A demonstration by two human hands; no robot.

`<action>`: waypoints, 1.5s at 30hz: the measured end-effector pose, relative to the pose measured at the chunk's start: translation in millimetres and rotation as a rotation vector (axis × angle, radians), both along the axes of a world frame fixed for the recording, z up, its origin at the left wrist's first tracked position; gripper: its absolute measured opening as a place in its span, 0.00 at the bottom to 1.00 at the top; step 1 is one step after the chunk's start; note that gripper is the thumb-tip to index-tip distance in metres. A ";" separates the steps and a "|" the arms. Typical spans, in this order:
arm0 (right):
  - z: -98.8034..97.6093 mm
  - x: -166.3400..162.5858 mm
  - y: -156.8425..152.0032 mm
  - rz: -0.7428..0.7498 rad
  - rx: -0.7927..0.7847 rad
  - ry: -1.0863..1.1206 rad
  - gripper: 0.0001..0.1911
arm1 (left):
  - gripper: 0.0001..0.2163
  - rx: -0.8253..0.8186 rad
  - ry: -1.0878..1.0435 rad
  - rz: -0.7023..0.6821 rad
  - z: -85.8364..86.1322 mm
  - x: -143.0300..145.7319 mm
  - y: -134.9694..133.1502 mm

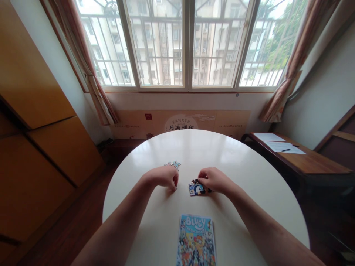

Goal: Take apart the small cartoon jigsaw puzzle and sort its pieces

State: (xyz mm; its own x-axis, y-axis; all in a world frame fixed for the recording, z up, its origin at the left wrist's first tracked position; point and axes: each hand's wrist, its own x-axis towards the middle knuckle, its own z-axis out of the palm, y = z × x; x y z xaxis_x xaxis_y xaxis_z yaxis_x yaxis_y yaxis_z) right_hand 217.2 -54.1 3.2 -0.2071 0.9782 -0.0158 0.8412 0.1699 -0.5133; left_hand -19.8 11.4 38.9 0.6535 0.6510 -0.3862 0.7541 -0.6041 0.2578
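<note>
On a round white table (227, 155) lies a small patch of joined puzzle pieces (196, 188), blue with a cartoon figure. My right hand (215, 180) rests on its right edge, fingers pinched at the top of the patch. My left hand (164, 176) is curled, fingertips pressed down on a small piece at the table just left of the patch. A little heap of loose puzzle pieces (173, 164) lies behind my left hand. The puzzle box (196, 241), marked Bluey, lies flat near the table's front edge.
A dark wooden side table (305, 162) with papers (280, 146) and a pen stands at the right. Orange wooden cabinets (41, 122) line the left wall. A barred window with tied curtains (91, 81) fills the far wall.
</note>
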 end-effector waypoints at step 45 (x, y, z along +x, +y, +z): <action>-11.2 -5.3 7.1 0.014 0.155 0.325 0.10 | 0.11 0.009 -0.487 0.224 -21.5 33.0 1.5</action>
